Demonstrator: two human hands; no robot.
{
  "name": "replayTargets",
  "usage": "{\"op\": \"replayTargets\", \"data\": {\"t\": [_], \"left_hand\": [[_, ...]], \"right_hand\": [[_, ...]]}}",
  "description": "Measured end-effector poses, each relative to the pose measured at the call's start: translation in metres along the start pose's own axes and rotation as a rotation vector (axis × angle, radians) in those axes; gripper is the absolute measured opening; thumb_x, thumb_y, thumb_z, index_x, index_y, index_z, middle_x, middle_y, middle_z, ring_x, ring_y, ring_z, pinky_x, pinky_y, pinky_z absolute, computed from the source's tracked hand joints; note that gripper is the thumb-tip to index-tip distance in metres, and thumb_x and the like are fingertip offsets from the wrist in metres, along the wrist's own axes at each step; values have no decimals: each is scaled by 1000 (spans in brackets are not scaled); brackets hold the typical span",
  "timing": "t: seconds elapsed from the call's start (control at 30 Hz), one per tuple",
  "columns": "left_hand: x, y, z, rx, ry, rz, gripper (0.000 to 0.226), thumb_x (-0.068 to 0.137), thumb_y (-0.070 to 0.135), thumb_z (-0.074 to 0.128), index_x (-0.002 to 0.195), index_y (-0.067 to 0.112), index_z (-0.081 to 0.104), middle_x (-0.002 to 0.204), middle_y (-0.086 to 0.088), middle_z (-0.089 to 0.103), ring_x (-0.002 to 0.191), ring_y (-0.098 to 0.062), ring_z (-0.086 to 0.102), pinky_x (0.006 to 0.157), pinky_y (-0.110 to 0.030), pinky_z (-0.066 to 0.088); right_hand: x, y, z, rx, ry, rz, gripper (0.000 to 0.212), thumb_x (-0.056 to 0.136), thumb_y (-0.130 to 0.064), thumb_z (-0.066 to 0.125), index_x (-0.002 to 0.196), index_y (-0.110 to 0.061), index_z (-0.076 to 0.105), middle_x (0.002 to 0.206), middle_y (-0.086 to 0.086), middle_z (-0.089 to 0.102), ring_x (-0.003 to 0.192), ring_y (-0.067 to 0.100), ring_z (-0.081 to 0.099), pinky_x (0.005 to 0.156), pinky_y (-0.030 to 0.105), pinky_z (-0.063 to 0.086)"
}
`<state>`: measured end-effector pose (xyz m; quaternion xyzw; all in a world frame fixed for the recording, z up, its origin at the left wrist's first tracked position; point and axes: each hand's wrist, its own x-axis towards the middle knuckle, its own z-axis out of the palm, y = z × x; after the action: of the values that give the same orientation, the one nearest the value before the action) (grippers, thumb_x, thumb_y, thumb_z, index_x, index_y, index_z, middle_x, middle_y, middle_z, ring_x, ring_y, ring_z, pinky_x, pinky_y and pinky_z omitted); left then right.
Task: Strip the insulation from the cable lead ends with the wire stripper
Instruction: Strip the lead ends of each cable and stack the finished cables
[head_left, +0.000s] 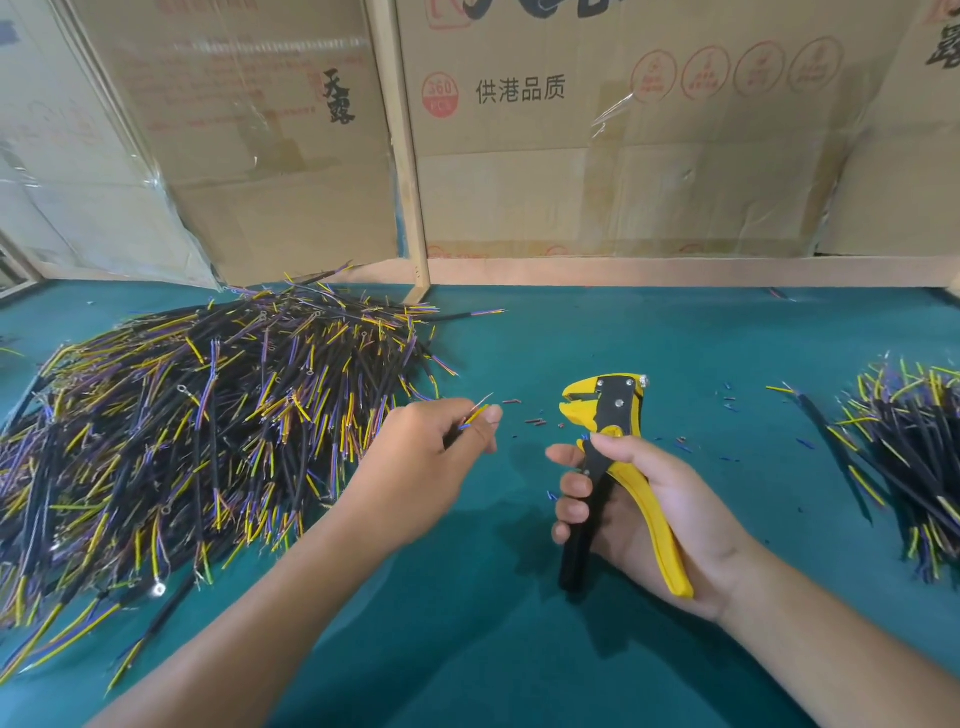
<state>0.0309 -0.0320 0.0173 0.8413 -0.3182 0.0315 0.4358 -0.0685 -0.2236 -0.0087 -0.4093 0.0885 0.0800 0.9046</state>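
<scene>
The left hand (431, 447) pinches a thin cable (475, 415), its yellow and blue leads poking past the fingertips. The right hand (644, 514) curls round the glossy yellow-and-black wire stripper (605, 415), whose toothed head stands above the fingers, apart from the leads.

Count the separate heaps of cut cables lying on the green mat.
2. A large heap lies on the mat left of the left hand; a smaller heap sits at the right edge, partly cut off by the frame.
</scene>
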Motion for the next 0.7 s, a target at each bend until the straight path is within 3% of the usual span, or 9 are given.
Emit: {"op": "replayTargets", "data": {"t": [0.1, 0.23, 0.33, 0.4, 0.53, 0.63, 0.7], "left_hand": [[-1, -2, 2, 10, -6, 23, 38, 99, 38, 56, 68, 16, 57, 51, 8, 29, 48, -11, 24, 44, -23, 22], [0, 0, 1, -56, -63, 18, 4, 91, 22, 58, 90, 25, 60, 65, 8, 48, 55, -11, 38, 53, -20, 35], [3, 6, 1, -144, -23, -9, 22, 100, 7, 52, 102, 26, 63, 80, 4, 63, 60, -15, 56, 62, -21, 47], [7, 19, 1, -279, -19, -31, 20, 102, 5, 50, 109, 18, 63, 85, 2, 72, 65, -13, 67, 69, -21, 54], [24, 59, 3, -619, -145, -112, 17, 104, 11, 48, 110, 0, 60, 89, -13, 77, 66, -20, 72, 59, -26, 56], [41, 94, 19, -734, -279, -183, 16, 105, 16, 48, 101, 3, 55, 80, -11, 75, 56, -20, 67, 45, -22, 48], [52, 116, 41, -812, -361, -268, 15, 104, 17, 51, 97, 4, 53, 74, -11, 73, 54, -18, 67, 44, -21, 49]], "right_hand": [[2, 1, -1, 5, -10, 7, 49, 87, -34, 64, 121, 1, 60, 75, 7, 46, 62, 24, 47, 64, 41, 50], [1, 0, 0, 1, -12, 0, 52, 86, -34, 64, 122, 2, 60, 76, 8, 47, 63, 24, 47, 64, 41, 51], [0, -1, 1, 10, -12, -2, 54, 85, -34, 65, 124, 3, 59, 76, 8, 47, 63, 24, 47, 65, 41, 50], [0, -1, 1, 7, -8, 0, 52, 84, -35, 65, 121, 3, 61, 76, 8, 47, 62, 24, 47, 65, 41, 50], [0, -2, 3, 15, 7, 3, 40, 87, -31, 63, 112, 0, 63, 76, 8, 45, 61, 24, 45, 64, 40, 49], [-1, -1, 2, 5, -3, -22, 33, 89, -28, 64, 109, -1, 63, 77, 8, 44, 63, 24, 45, 66, 40, 47], [-3, -1, 2, 25, -16, -37, 20, 93, -27, 61, 99, -7, 61, 78, 8, 43, 65, 24, 43, 68, 40, 45]]}}
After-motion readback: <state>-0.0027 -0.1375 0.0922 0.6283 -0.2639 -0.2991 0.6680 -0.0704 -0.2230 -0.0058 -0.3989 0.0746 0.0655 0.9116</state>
